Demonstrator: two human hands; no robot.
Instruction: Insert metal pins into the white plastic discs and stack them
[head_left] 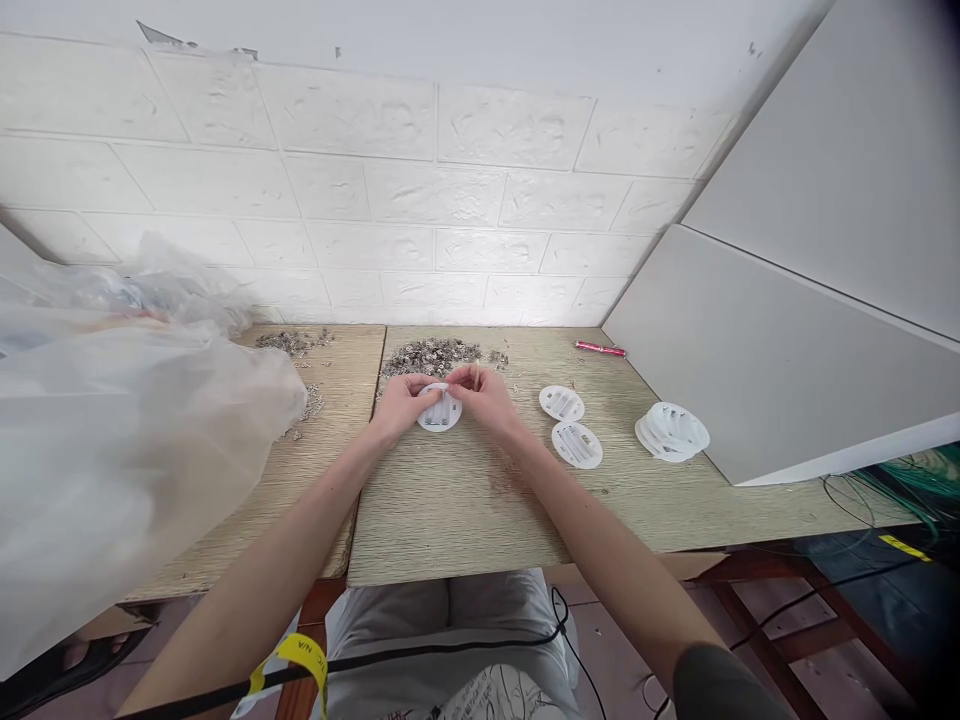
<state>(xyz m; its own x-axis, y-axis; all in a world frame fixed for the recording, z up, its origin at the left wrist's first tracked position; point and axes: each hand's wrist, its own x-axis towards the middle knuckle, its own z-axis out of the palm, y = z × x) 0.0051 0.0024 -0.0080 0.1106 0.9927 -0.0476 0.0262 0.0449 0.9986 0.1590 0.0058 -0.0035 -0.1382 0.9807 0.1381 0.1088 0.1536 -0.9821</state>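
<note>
In the head view, a white round plastic battery holder (439,414) with slots is between my hands on the table. My left hand (403,404) is closed on its left edge, thumb over the top. My right hand (484,396) is pinched at its upper right edge; whatever the fingertips hold is too small and covered to make out. Just behind my hands lies a heap of small metal battery contacts (429,356). To the right, two more round battery holders (562,403) lie flat, the nearer one touching or almost touching the other.
Several white discs (673,432) are stacked at the right by a grey panel (787,340). A red pen (600,349) lies near the wall. A large translucent plastic bag (135,430) covers the left side, beside more metal pieces (289,343). A black cable (450,648) crosses my lap.
</note>
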